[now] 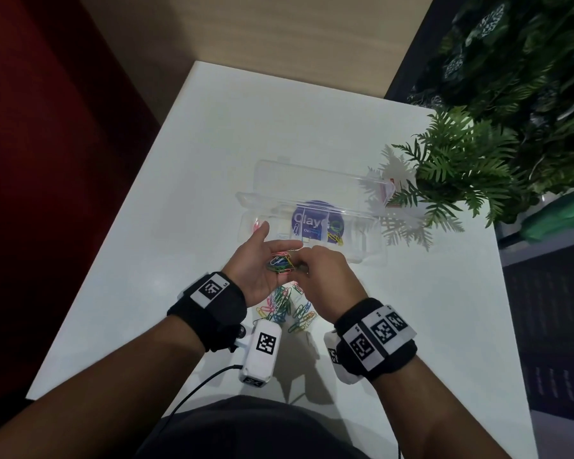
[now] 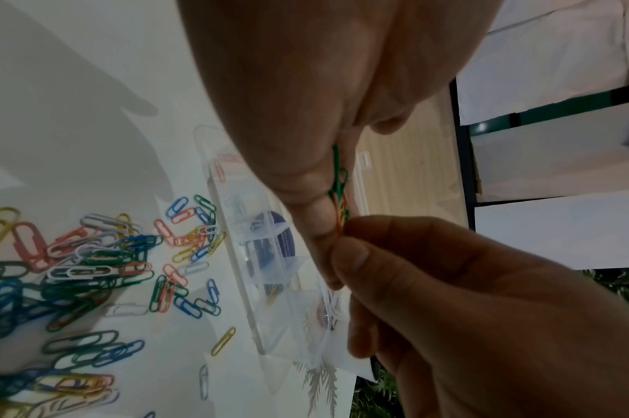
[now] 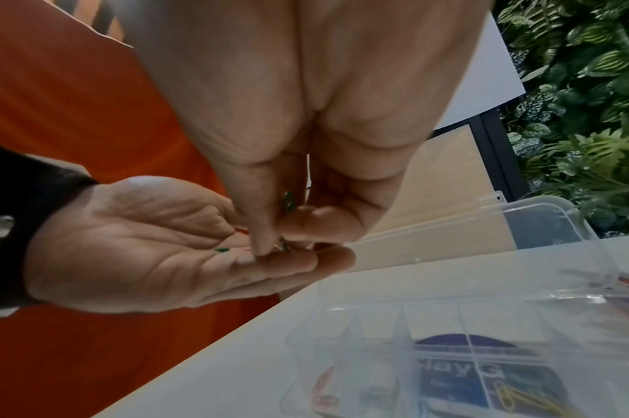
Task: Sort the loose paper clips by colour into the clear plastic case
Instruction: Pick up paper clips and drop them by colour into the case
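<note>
My left hand (image 1: 272, 251) is held palm up above the table, its fingers fairly straight, carrying a small heap of mixed-colour paper clips (image 1: 281, 262). My right hand (image 1: 299, 260) reaches into that palm and pinches a paper clip (image 3: 281, 246) between thumb and forefinger; a green clip (image 3: 288, 199) also shows between its curled fingers. More loose clips (image 1: 287, 309) lie in a pile on the white table under both wrists. The clear plastic case (image 1: 362, 258) stands open just beyond the hands, with pink clips (image 1: 257, 224) in its leftmost compartment and yellow ones (image 1: 336, 239) further right.
The case lid (image 1: 312, 180) lies folded back behind the compartments. A fern-like plant (image 1: 461, 173) overhangs the table's right side, close to the case's right end. The table's left edge (image 1: 120, 240) runs beside a dark red wall. A cable (image 1: 199, 382) trails from my left wrist.
</note>
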### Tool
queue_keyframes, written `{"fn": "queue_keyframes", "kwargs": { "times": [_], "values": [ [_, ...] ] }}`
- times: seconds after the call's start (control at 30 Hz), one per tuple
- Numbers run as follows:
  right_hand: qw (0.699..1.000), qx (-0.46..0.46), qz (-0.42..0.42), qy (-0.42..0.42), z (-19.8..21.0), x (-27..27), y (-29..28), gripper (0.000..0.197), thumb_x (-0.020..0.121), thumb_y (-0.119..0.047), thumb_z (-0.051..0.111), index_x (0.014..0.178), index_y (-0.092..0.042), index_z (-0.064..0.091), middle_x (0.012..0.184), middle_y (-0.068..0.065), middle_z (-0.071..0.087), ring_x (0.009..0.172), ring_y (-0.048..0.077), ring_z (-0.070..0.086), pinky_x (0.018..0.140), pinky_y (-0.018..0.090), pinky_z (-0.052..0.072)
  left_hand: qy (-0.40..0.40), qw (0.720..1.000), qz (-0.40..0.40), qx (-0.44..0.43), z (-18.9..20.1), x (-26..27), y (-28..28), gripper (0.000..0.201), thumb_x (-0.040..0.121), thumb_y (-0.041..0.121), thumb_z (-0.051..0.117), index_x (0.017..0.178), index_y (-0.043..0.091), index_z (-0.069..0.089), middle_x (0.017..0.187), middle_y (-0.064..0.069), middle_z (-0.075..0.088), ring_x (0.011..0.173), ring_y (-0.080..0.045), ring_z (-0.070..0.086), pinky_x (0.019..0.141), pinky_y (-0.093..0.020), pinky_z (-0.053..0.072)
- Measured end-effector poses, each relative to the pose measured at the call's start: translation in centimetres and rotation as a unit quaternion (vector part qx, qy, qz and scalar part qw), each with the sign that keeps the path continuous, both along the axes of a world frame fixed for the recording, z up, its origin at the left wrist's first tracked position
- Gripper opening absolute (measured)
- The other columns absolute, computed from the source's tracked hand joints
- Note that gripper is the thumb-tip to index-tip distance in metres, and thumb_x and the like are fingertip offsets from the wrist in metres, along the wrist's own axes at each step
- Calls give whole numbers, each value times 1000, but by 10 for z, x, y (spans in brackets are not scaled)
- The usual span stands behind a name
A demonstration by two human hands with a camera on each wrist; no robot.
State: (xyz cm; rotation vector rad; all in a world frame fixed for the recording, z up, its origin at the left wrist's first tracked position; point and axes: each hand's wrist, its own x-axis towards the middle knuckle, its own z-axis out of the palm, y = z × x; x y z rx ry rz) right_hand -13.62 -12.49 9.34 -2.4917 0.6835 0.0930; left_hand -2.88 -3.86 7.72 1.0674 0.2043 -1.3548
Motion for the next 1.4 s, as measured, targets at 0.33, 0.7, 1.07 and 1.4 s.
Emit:
{"fn": "queue_keyframes", "kwargs": {
  "times": [0.33,0.7,1.07,1.4],
  "values": [
    [972,95,-204,-72,10,-16,-59,17,86,-7,57,96,-14,70,86,1,68,72,12,58,65,16,40,40,999,3,-3,0,5,-13,67,100,51,31,117,-9,56,118,-31,60,103,-43,64,79,-39,59],
    [955,35,-272,112,-45,1,-142,34,91,-6,51,120,-18,62,124,12,60,106,27,58,74,24,45,43,999,-8,-7,-1,10,-17,65,100,51,30,118,-7,56,118,-29,62,107,-40,64,84,-40,56],
    [986,97,-117,-68,15,-2,-61,5,80,-19,71,83,-15,71,75,-6,65,66,5,55,61,12,41,23,999,-18,-12,0,4,-27,57,101,41,32,119,-7,56,116,-26,63,101,-34,66,87,-41,56],
    [991,62,-120,24,19,11,-28,9,84,-18,62,86,-17,71,73,-2,66,70,17,64,69,33,56,-2,999,-28,-17,3,0,-27,52,102,33,30,114,-7,62,99,-18,68,72,-21,67,66,-31,57]
  ]
}}
